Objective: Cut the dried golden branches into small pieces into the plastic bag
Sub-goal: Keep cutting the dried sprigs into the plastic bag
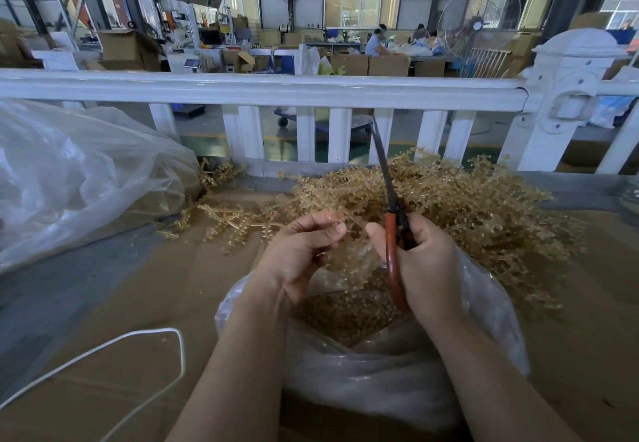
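Person stands at a cardboard-covered table (145, 289), both hands over the open mouth of the plastic bag (373, 372), which already holds a layer of golden cut bits at the bottom. Left hand (301, 251) has fingers curled, pinching a sprig (349, 251) of the dried golden stuff between thumb and fingertips; the sprig hangs down and spreads rightward toward the other hand, right above the bag opening. Right hand (425, 262) is wrapped round the red handles of the scissors (392, 220), blades pointing up and away toward the white railing (262, 91), looking closed or nearly so; can't tell if any stem sits between them. Key relation: the held sprig lies just left of the scissors, between the two hands, its long axis running roughly left to right, while the blades run near vertical, so they cross the stem about square. Left hand is the one on the sprig; the right needs to tip the blades down and in. Big pile of uncut branches (466, 206) sits behind the bag on the table, touching its far rim, a few loose ones trailing left. Another large clear bag (79, 179) slumps at far left, a white cord (131, 348) loops near the front left. Plenty left to cut, I'd judge.
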### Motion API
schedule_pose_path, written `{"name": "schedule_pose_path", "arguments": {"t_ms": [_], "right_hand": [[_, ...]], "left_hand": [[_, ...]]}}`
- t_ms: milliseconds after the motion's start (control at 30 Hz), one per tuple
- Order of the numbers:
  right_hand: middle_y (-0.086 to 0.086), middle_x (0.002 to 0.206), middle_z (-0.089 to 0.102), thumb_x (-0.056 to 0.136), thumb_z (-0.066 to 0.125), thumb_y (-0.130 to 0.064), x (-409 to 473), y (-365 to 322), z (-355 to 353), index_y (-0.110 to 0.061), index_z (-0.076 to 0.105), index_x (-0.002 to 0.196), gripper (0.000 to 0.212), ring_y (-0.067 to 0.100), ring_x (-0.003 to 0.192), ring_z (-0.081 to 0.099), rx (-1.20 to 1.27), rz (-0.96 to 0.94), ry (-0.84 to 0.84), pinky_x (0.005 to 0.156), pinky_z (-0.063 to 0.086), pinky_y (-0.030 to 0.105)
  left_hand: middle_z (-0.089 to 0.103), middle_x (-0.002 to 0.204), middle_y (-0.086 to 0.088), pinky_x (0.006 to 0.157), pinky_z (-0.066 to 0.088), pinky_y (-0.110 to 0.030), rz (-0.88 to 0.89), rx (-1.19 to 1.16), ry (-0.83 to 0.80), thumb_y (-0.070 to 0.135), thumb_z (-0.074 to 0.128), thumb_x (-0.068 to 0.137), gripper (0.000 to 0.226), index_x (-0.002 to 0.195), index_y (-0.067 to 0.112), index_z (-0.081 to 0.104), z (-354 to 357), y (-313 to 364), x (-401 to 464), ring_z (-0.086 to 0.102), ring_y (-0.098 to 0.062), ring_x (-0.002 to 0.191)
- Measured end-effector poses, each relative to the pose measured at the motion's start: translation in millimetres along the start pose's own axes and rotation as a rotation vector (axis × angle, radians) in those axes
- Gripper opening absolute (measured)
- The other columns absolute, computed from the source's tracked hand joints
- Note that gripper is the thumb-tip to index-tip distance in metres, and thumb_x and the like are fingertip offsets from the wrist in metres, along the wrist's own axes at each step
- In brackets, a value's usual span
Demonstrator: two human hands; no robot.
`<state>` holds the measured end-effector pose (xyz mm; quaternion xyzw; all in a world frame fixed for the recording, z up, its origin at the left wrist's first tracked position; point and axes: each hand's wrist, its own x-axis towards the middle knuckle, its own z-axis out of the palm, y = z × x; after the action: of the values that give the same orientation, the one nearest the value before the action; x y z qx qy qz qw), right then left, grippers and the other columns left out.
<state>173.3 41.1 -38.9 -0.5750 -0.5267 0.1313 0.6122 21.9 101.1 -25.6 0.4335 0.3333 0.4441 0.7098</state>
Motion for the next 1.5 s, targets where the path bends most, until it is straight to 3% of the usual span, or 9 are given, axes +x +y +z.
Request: {"name": "schedule_pose_path", "arguments": {"t_ms": [300, 633, 733, 900, 1067, 1167, 1233, 1333, 1500], "right_hand": [[-0.017, 0.046, 0.056, 0.089, 0.075, -0.021, 0.4, -1.3, 2.9, -0.023, 0.056, 0.061, 0.033, -0.003, 0.043, 0.054, -0.031, 0.038, -0.121, 0.040, 0.034, 0.007], [-0.013, 0.050, 0.061, 0.090, 0.072, -0.024, 4.1, -1.6, 0.6, -0.014, 0.068, 0.076, 0.018, -0.002, 0.044, 0.054, -0.002, 0.136, -0.210, 0.043, 0.036, 0.009], [-0.012, 0.049, 0.061, 0.089, 0.072, -0.023, 2.8, -2.7, -0.1, -0.016, 0.066, 0.073, 0.019, -0.002, 0.043, 0.054, 0.005, 0.141, -0.209, 0.041, 0.036, 0.009], [-0.014, 0.052, 0.063, 0.089, 0.074, -0.017, 2.7, -4.6, 1.1, -0.020, 0.066, 0.071, 0.020, -0.003, 0.047, 0.057, 0.025, 0.134, -0.226, 0.044, 0.038, 0.008], [-0.017, 0.049, 0.060, 0.088, 0.073, -0.013, 2.7, -3.7, -2.2, -0.024, 0.063, 0.069, 0.024, -0.004, 0.044, 0.056, -0.008, 0.091, -0.215, 0.040, 0.035, 0.007], [-0.018, 0.054, 0.061, 0.088, 0.076, -0.025, 2.9, -2.6, -2.2, -0.026, 0.061, 0.067, 0.026, -0.002, 0.049, 0.058, -0.067, 0.047, -0.160, 0.042, 0.037, 0.009], [-0.022, 0.062, 0.063, 0.081, 0.077, -0.048, 2.9, -2.1, -2.6, -0.030, 0.060, 0.067, 0.028, -0.003, 0.057, 0.060, -0.182, 0.015, -0.124, 0.045, 0.039, 0.010], [-0.021, 0.070, 0.062, 0.065, 0.062, -0.080, 2.8, -0.6, -3.8, -0.035, 0.059, 0.077, 0.047, -0.006, 0.068, 0.059, -0.366, -0.017, -0.113, 0.051, 0.039, 0.010], [-0.021, 0.076, 0.058, 0.064, 0.047, -0.090, 0.5, 1.7, -1.0, -0.031, 0.054, 0.087, 0.064, -0.004, 0.067, 0.055, -0.540, -0.142, -0.164, 0.052, 0.042, 0.014]], "left_hand": [[0.067, 0.070, 0.008, 0.052, 0.034, -0.019, 0.004, 0.082, -0.082, 0.012, 0.077, 0.063, 0.014, 0.073, 0.021, 0.072, 2.7, -1.3, -1.9, 0.052, -0.003, 0.056], [0.069, 0.072, 0.007, 0.057, 0.029, -0.026, 0.016, 0.133, -0.132, 0.016, 0.080, 0.061, 0.015, 0.073, 0.023, 0.074, 1.8, -1.6, -2.4, 0.055, -0.002, 0.059], [0.070, 0.076, 0.003, 0.059, 0.033, -0.025, 0.033, 0.129, -0.115, 0.015, 0.082, 0.058, 0.016, 0.071, 0.023, 0.076, 0.5, -0.8, -1.7, 0.058, -0.008, 0.067], [0.065, 0.072, 0.001, 0.057, 0.039, -0.020, 0.046, 0.083, -0.116, 0.025, 0.080, 0.068, 0.010, 0.072, 0.018, 0.073, -0.5, 4.2, -2.0, 0.053, -0.007, 0.061], [0.071, 0.073, -0.004, 0.055, 0.049, -0.016, 0.031, 0.064, -0.043, 0.019, 0.076, 0.072, 0.009, 0.074, 0.011, 0.072, 0.9, 4.5, -2.4, 0.060, -0.008, 0.058], [0.072, 0.072, -0.004, 0.057, 0.051, -0.016, 0.097, 0.047, -0.022, 0.017, 0.075, 0.072, 0.005, 0.069, 0.013, 0.075, 2.3, 5.3, -2.7, 0.060, -0.007, 0.058], [0.070, 0.069, -0.002, 0.059, 0.051, -0.016, 0.188, 0.047, 0.023, 0.016, 0.073, 0.075, 0.012, 0.063, 0.016, 0.074, 2.3, 6.5, -1.8, 0.059, -0.007, 0.059], [0.065, 0.067, 0.000, 0.062, 0.049, -0.018, 0.316, 0.102, 0.069, 0.008, 0.068, 0.088, 0.030, 0.060, 0.019, 0.072, 1.3, 5.7, 0.6, 0.054, -0.008, 0.060], [0.053, 0.063, 0.002, 0.065, 0.043, -0.022, 0.366, 0.081, 0.104, 0.012, 0.064, 0.094, 0.030, 0.066, 0.019, 0.073, 1.0, 6.5, 1.3, 0.043, -0.011, 0.061]]}}
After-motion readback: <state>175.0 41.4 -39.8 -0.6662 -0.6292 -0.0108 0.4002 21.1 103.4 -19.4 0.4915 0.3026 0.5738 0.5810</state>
